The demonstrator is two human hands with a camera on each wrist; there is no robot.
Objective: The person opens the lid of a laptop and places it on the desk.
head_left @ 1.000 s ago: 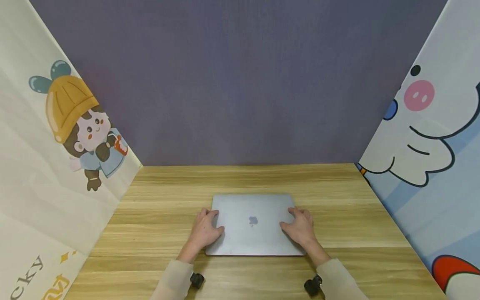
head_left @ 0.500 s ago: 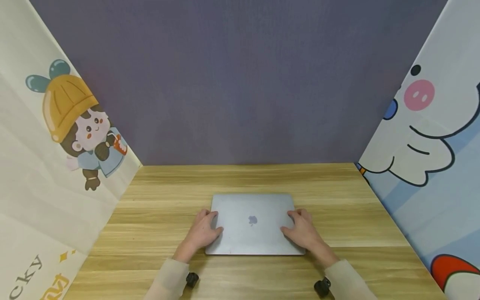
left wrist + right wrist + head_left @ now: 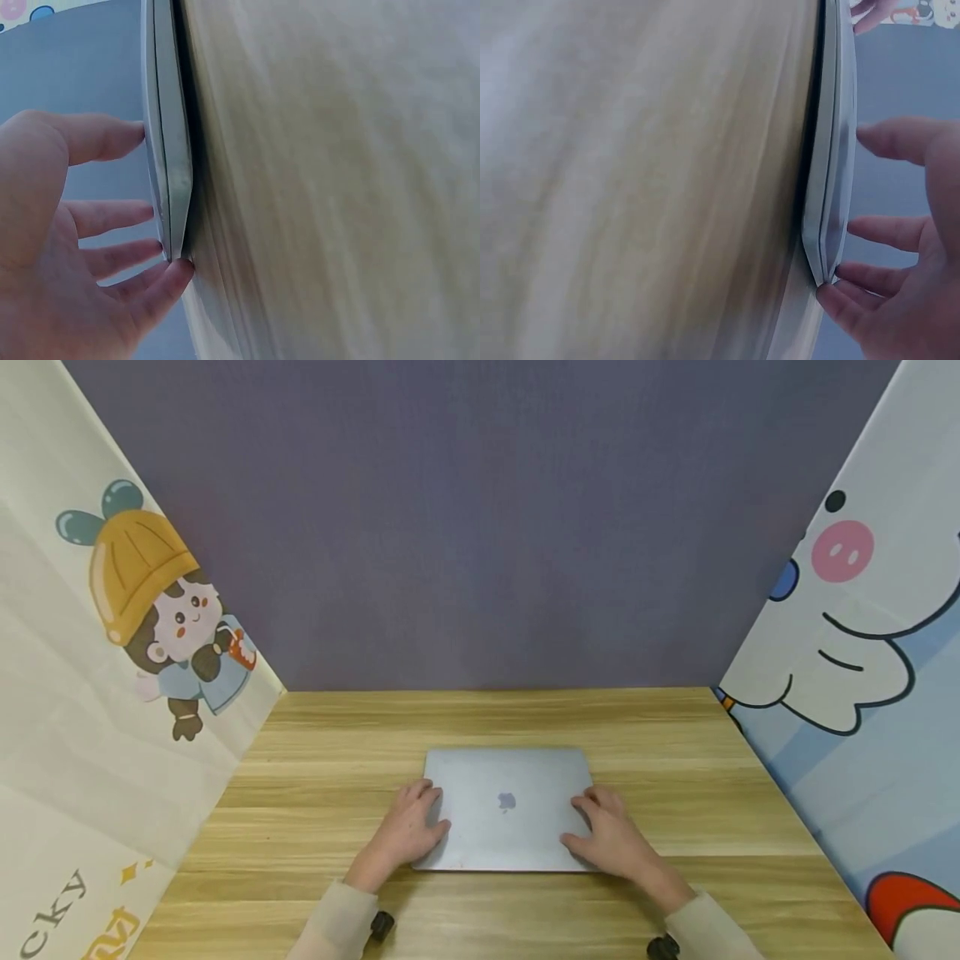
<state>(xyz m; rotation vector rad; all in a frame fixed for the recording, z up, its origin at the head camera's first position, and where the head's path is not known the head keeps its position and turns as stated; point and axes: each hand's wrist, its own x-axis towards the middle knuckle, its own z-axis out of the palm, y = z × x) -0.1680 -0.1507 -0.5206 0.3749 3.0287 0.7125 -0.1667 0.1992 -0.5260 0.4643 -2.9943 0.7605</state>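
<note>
A closed silver laptop (image 3: 506, 839) with a dark apple logo on its lid lies flat on the wooden table. My left hand (image 3: 408, 827) grips its left side, the thumb on the lid. On the opposite side my right hand (image 3: 617, 837) holds the laptop in a similar way, a little closer to the front edge. In the left wrist view, the thumb and some fingers of the hand (image 3: 67, 225) touch the lid, and the smallest finger reaches the corner of the edge. The right wrist view shows the hand (image 3: 907, 247) with fingertips along lid and edge.
The wooden table (image 3: 315, 743) runs back to a dark grey-blue panel (image 3: 480, 527). At the left stands a white wall (image 3: 45, 693) printed with a cartoon figure; at the right, another wall (image 3: 847, 777) carries a large white cartoon animal. A small black device (image 3: 382, 927) sits at my left wrist.
My right hand has shifted slightly towards the laptop's front edge, its forearm swinging outward to the right. The left forearm has moved a little to the left. The laptop stays in nearly the same place.
</note>
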